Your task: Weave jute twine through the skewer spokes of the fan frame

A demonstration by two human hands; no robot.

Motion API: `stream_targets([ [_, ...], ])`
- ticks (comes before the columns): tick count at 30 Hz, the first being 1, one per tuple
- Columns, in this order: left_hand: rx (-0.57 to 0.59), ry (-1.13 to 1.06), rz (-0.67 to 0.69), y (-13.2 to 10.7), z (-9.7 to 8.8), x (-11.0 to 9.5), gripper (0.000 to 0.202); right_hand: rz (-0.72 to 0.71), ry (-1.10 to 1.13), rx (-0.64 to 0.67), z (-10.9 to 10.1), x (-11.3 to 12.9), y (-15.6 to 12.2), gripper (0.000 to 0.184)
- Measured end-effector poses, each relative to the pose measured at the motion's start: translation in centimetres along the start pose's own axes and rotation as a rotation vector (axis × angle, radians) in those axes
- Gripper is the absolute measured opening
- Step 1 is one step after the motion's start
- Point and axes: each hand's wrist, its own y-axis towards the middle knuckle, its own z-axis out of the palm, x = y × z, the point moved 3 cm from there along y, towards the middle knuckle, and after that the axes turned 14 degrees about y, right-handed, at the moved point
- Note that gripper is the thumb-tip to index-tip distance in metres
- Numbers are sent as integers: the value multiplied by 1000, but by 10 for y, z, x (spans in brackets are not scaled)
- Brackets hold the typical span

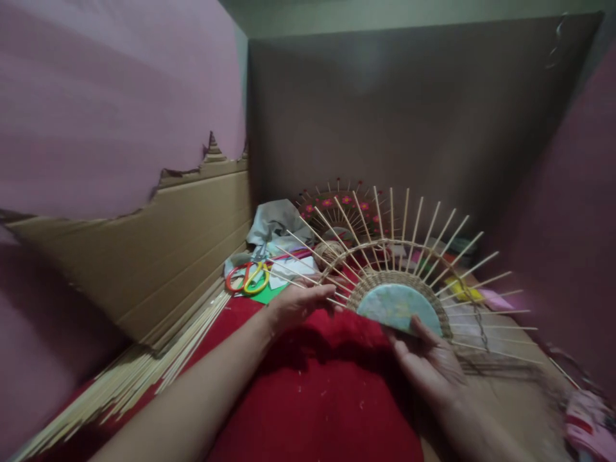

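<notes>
Both hands hold up a half-round woven fan [380, 280] above the red cloth. Its centre is a pale blue patterned panel [397, 305], edged by a tightly woven band. Thin sticks spread outward from the band, and a twisted strand loops across them partway out. My left hand [305, 300] pinches the fan's left side near the lowest sticks. My right hand [428, 362] grips the panel's lower edge, thumb on the front and fingers behind.
Scissors [247, 278] with red and yellow handles lie beyond my left hand, near a ball of twine [332, 255]. A flowered fan [337, 208] stands at the back. Loose sticks [129, 378] lie left beside cardboard [192, 244]. Red cloth [312, 410] spreads below; a pink object [590, 423] sits right.
</notes>
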Motion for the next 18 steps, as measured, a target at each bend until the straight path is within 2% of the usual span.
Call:
stream_targets([
  [2, -125, -27, -1, 5, 5, 7, 29, 27, -9, 32, -2, -1, 1, 22],
  [5, -214, -19, 16, 8, 8, 11, 25, 99, -57, 79, -7, -4, 3, 19],
  [8, -225, -3, 35, 8, 7, 9, 24, 123, -108, 66, -14, -6, 6, 16],
  [11, -234, -5, 49, 6, 6, 7, 23, 72, -87, 21, -16, -4, 7, 17],
  [15, -225, -43, 50, 6, 9, 3, 31, 11, -17, -6, -13, -2, 6, 20],
  [18, -287, -103, 47, 8, 7, 2, 27, 12, 0, -9, -11, -2, 4, 19],
])
